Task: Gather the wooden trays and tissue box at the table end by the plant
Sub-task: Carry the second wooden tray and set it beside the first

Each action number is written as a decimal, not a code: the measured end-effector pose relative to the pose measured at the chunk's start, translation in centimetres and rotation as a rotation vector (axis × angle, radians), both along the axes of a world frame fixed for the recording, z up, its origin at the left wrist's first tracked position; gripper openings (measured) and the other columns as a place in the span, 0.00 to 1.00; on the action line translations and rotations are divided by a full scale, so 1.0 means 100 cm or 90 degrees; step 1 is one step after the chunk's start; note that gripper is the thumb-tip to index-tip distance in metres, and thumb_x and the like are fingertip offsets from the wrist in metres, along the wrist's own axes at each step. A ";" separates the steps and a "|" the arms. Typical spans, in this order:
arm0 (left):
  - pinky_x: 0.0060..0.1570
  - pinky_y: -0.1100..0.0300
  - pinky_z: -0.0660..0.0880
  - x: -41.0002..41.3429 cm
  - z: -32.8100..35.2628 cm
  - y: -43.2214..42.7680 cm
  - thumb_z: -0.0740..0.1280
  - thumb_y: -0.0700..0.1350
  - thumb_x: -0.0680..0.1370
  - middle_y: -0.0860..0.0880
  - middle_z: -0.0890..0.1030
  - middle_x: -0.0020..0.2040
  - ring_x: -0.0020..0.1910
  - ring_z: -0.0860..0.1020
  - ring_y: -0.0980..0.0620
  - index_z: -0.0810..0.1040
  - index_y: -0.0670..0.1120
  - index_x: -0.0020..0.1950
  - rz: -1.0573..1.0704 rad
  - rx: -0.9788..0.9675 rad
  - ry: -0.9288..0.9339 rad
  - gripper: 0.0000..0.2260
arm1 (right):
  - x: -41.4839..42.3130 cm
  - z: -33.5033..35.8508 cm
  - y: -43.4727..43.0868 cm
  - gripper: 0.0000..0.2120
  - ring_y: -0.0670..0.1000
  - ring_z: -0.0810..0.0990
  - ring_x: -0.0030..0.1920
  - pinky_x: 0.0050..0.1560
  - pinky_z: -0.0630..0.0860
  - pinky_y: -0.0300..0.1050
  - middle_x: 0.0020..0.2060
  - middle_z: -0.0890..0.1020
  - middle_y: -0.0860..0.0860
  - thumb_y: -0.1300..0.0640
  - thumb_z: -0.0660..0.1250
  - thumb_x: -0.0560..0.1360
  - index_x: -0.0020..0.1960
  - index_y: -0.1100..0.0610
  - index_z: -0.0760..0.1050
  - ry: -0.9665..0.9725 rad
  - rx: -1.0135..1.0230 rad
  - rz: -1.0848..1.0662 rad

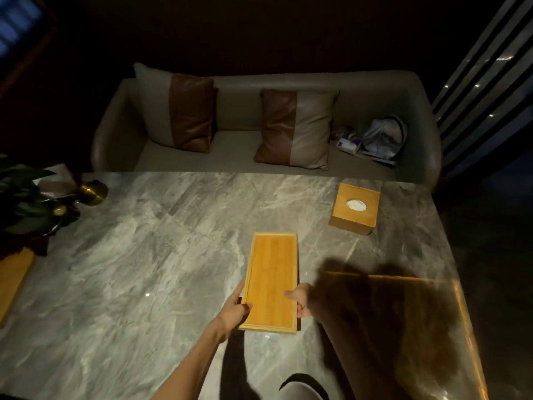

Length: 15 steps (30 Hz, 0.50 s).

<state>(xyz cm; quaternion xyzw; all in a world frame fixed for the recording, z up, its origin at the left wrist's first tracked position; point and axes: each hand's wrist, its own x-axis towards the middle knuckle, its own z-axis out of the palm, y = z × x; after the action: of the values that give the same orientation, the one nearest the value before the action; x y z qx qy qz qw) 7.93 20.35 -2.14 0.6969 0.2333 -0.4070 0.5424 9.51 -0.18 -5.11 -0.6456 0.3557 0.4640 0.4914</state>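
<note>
Dim room, grey veined marble worktop (pixel 138 272) under a pool of light, beige sofa (pixel 230 151) behind with two tan-and-brown leather cushions (pixel 297 128) and a pale bag (pixel 380 137) at its right end

Long shallow rectangular wooden tray (pixel 272 281) near the middle of the worktop, long side running away from the camera, gripped at its near end by both hands; whether lifted or resting, cannot tell

Left hand (pixel 236 306) clamped on the tray's left rim, thumb over the edge, fingers along the outside. Right hand (pixel 301 303) clamped on the right rim, thumb lying on the tray floor, fingers below the edge

Square wooden tissue box (pixel 354 208) with white tissue in its round opening, well apart from the tray, at the far right of the worktop near the sofa

Dark-leaved plant (pixel 26 203) in a brass pot (pixel 92 191) at the far left end. Second wooden tray (pixel 13 284) just beside the plant, cut off by the left edge

Amber reflection and dark shadow across the worktop's near right corner
</note>
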 end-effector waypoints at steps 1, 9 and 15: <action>0.42 0.67 0.80 0.000 0.007 0.013 0.59 0.32 0.81 0.47 0.79 0.60 0.51 0.80 0.53 0.55 0.56 0.79 -0.008 -0.004 0.006 0.32 | 0.000 0.003 0.006 0.24 0.58 0.81 0.59 0.61 0.80 0.55 0.61 0.80 0.62 0.53 0.70 0.77 0.69 0.64 0.71 0.019 0.015 0.013; 0.30 0.57 0.82 -0.003 0.055 0.104 0.67 0.42 0.80 0.43 0.85 0.51 0.38 0.86 0.49 0.70 0.47 0.72 0.400 -0.092 -0.058 0.21 | 0.021 0.041 0.100 0.14 0.57 0.84 0.58 0.64 0.79 0.55 0.57 0.85 0.59 0.57 0.68 0.78 0.63 0.58 0.75 -0.076 0.229 -0.142; 0.33 0.53 0.85 0.000 0.082 0.160 0.61 0.42 0.83 0.41 0.83 0.51 0.38 0.86 0.48 0.71 0.42 0.65 0.620 -0.181 -0.115 0.11 | 0.033 0.081 0.202 0.15 0.57 0.85 0.54 0.44 0.83 0.47 0.54 0.86 0.56 0.56 0.68 0.79 0.64 0.57 0.75 -0.183 0.235 -0.159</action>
<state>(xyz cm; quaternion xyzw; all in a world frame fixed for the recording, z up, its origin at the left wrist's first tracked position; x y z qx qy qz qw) 7.89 36.34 6.02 0.4593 0.4256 -0.0728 0.7763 12.80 20.06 2.94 -0.5551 0.2688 0.3604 0.6998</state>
